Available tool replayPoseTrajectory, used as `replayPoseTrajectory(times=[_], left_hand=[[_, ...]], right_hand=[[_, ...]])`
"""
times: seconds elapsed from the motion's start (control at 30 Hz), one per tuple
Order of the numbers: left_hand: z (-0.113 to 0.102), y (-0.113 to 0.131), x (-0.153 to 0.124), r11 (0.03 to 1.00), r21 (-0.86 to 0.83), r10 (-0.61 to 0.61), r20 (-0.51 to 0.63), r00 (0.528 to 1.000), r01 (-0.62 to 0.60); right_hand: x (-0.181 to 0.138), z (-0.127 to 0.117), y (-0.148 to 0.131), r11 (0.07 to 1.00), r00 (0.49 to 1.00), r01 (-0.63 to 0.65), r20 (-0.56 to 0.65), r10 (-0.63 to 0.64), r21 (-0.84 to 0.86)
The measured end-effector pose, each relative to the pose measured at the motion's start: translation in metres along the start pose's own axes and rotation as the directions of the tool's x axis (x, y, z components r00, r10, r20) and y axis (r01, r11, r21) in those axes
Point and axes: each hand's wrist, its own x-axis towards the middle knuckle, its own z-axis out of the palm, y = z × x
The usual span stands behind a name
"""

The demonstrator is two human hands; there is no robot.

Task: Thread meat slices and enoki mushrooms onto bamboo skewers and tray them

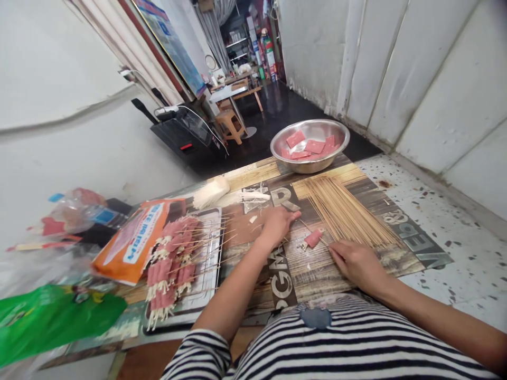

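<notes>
My right hand (358, 264) is closed on the end of a thin bamboo skewer (325, 243). A pink meat roll (313, 238) with pale enoki strands at its ends sits on that skewer, just left of my fingers. Near the skewer's far end, my left hand (276, 226) is closed, with a pink piece that looks like another meat roll (294, 216) at its fingertips. Most of that piece is hidden by the fingers. To the left, finished skewers of meat rolls (174, 258) lie stacked on a metal tray (214, 248).
Bare skewers (348, 211) lie spread on the right of the patterned mat. A steel bowl (309, 166) of pink meat slices stands at the far edge. Enoki mushrooms (212, 191) lie behind the tray. An orange package (132, 240) and a green bag (55, 322) are at left.
</notes>
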Motion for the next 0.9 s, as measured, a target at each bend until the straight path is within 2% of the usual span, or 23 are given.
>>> replayPoseTrajectory(times=[0.53,0.9], left_hand=[[0.004,-0.005,0.002,0.999,-0.047,-0.023,0.016,1.0,0.024],[0.008,-0.004,0.0,0.997,0.015,0.077,-0.05,0.996,-0.076]], right_hand=[[0.003,0.008,-0.002,0.998,0.996,-0.057,0.065,0.057,-0.009],[0.023,0.006,-0.014,0.992,0.979,-0.081,0.181,0.097,-0.094]])
